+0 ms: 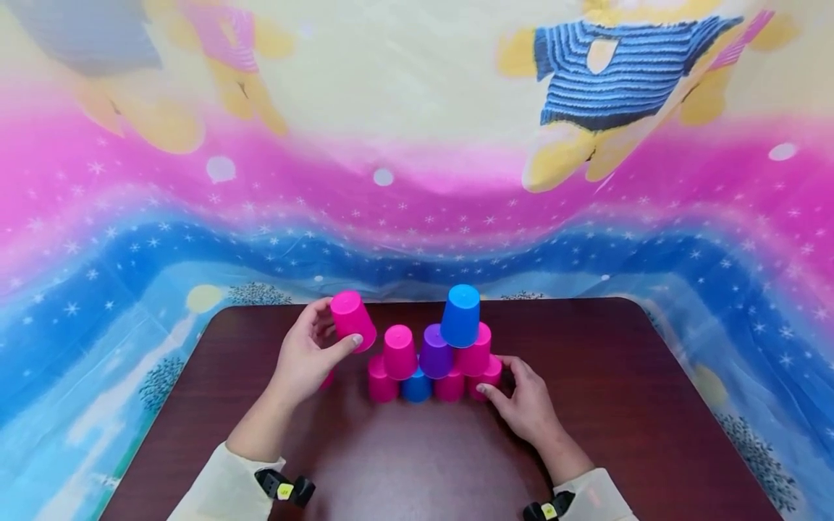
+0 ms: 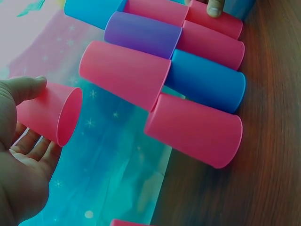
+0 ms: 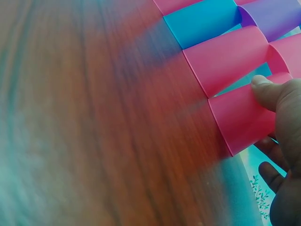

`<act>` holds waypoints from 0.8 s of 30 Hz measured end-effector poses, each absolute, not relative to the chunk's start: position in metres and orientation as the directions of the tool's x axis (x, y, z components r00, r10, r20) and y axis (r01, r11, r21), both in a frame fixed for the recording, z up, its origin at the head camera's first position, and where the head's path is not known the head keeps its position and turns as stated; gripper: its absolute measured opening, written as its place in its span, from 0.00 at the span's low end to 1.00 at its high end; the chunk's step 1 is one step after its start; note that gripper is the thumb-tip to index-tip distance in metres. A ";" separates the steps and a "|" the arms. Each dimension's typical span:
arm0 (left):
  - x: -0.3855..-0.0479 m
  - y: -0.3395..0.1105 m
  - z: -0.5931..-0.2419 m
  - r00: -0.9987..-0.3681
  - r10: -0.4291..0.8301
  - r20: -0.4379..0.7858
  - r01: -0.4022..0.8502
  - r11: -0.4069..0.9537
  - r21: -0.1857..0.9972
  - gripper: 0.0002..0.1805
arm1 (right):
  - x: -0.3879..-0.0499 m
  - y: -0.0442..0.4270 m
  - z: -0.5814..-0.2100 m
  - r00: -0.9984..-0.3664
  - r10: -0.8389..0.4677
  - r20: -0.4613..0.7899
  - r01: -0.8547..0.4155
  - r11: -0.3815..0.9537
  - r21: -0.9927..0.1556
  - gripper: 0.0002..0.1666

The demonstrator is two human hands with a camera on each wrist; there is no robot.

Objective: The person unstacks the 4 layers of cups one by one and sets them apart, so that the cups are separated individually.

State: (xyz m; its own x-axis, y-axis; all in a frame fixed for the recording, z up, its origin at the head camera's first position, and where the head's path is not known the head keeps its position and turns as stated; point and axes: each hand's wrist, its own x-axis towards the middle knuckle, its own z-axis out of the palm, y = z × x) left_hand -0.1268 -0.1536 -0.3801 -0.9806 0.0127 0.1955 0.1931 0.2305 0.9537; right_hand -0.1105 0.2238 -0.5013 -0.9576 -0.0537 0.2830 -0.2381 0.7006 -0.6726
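My left hand holds a pink cup in the air, thumb in front and fingers behind it. In the left wrist view that cup is apart from the stack. Upside-down cups stand stacked beside it: a bottom row of pink cups and one blue cup, then a pink cup, a purple cup and another pink cup. A blue cup sits on top, over the right side. My right hand grips the rightmost bottom pink cup between thumb and fingers.
Partly hidden behind my left hand, another pink cup stands on the dark brown table. A patterned pink and blue cloth hangs behind the table's far edge and down its sides.
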 end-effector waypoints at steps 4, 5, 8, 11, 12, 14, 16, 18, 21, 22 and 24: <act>-0.128 -0.158 -0.380 -0.981 0.000 0.193 0.188 0.232 0.954 0.39 | -0.112 0.224 -0.500 -0.960 -0.044 0.275 -0.224 0.708 -0.670 0.36; -0.128 -0.159 -0.379 -0.982 -0.005 0.188 0.182 0.234 0.955 0.39 | -0.112 0.224 -0.500 -0.961 -0.043 0.272 -0.221 0.709 -0.670 0.36; -0.128 -0.163 -0.380 -0.984 -0.015 0.177 0.168 0.246 0.955 0.40 | -0.113 0.224 -0.501 -0.963 -0.042 0.267 -0.217 0.710 -0.670 0.36; -0.128 -0.167 -0.382 -0.985 -0.020 0.172 0.162 0.255 0.953 0.40 | -0.113 0.224 -0.501 -0.961 -0.042 0.272 -0.220 0.711 -0.668 0.36; -0.128 -0.168 -0.383 -0.985 -0.020 0.172 0.162 0.258 0.953 0.41 | -0.113 0.224 -0.501 -0.960 -0.042 0.275 -0.223 0.709 -0.669 0.36; -0.127 -0.170 -0.384 -0.985 -0.022 0.173 0.161 0.265 0.951 0.41 | -0.113 0.224 -0.501 -0.958 -0.044 0.282 -0.229 0.707 -0.669 0.36; -0.126 -0.173 -0.386 -0.984 -0.027 0.174 0.160 0.272 0.949 0.41 | -0.112 0.224 -0.501 -0.957 -0.048 0.287 -0.236 0.704 -0.670 0.36; -0.125 -0.175 -0.387 -0.984 -0.033 0.177 0.162 0.276 0.947 0.40 | -0.112 0.224 -0.501 -0.956 -0.053 0.289 -0.242 0.699 -0.672 0.36; -0.125 -0.178 -0.390 -0.983 -0.038 0.180 0.161 0.285 0.945 0.41 | -0.111 0.224 -0.502 -0.955 -0.057 0.291 -0.247 0.700 -0.671 0.36; -0.124 -0.179 -0.391 -0.983 -0.040 0.178 0.160 0.283 0.946 0.40 | -0.111 0.224 -0.502 -0.954 -0.058 0.293 -0.249 0.698 -0.672 0.36; -0.124 -0.181 -0.393 -0.984 -0.045 0.171 0.151 0.284 0.947 0.41 | -0.111 0.224 -0.502 -0.953 -0.059 0.297 -0.251 0.700 -0.669 0.36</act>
State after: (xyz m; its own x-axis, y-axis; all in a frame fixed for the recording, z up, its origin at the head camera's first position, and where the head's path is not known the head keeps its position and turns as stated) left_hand -0.1237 -0.1810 -0.3931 -0.9843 -0.0445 0.1707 0.1514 0.2841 0.9468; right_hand -0.1113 0.2241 -0.5025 -0.9532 -0.0589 0.2966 -0.2513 0.6997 -0.6688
